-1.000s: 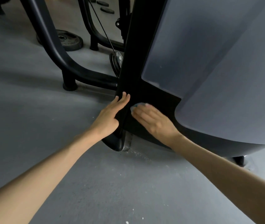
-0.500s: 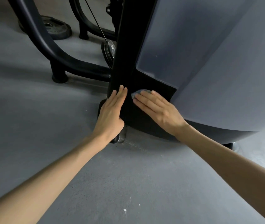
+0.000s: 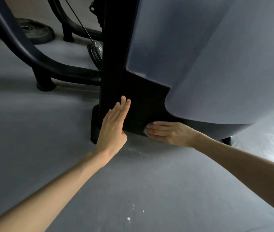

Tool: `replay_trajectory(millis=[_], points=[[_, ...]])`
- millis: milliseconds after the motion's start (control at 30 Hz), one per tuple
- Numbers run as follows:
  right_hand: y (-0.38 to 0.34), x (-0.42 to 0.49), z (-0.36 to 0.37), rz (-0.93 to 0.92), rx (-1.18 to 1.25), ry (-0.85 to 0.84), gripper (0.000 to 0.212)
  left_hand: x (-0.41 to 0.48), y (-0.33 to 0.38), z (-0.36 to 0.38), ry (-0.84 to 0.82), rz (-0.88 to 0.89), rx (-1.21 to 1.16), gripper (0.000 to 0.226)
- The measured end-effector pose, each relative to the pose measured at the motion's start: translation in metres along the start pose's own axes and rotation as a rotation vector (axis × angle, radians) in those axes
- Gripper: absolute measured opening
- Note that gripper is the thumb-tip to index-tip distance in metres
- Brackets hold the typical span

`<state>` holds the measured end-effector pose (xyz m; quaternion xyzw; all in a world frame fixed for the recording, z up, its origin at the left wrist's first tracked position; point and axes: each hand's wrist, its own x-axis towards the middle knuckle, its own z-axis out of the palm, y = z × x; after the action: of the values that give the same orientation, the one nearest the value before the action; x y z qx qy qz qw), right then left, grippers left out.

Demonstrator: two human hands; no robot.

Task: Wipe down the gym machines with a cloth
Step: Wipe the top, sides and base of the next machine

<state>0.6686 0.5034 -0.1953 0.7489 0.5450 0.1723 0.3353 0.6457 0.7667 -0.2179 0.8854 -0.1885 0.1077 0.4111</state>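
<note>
The left hand (image 3: 114, 122), flat, steadies against the matte black machine panel (image 3: 143, 101); the right hand (image 3: 169, 133), its grip unclenched, presses the pale cloth (image 3: 145, 131).

This is a gym. A round weight plate (image 3: 34, 33) lies flat on the grey floor (image 3: 32, 148) in the upper left. Beside it a curved black tube frame (image 3: 24, 47) stands on short feet. At top centre a thin cable (image 3: 79, 22) runs down to a pulley (image 3: 96, 52), next to a tall machine (image 3: 114, 64) with a smooth grey cover (image 3: 191, 47).
</note>
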Motion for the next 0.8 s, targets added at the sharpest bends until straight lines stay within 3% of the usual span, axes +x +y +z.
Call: replay_trajectory(millis=[100,167,333,533,667,800], points=[[0.003,0.043,-0.007,0.169,-0.011,0.205,0.043,-0.002,0.002,0.010,0.049,-0.036,0.016,0.103],[-0.004,0.046,-0.004,0.222,0.023,0.253,0.043,-0.005,0.008,0.013,0.063,-0.057,0.037,0.099],[-0.004,-0.039,0.022,0.066,0.098,0.251,0.040,-0.010,0.034,0.025,0.053,0.042,0.193,0.099],[0.009,-0.170,0.048,0.088,0.041,0.158,0.050,-0.007,0.077,0.053,-0.084,0.237,0.451,0.105],[0.016,-0.204,0.057,0.112,0.046,0.151,0.051,-0.010,0.095,0.061,-0.101,0.153,0.541,0.103],[0.020,-0.175,0.048,0.136,0.091,0.270,0.048,-0.013,0.114,0.063,-0.134,0.027,0.603,0.101]])
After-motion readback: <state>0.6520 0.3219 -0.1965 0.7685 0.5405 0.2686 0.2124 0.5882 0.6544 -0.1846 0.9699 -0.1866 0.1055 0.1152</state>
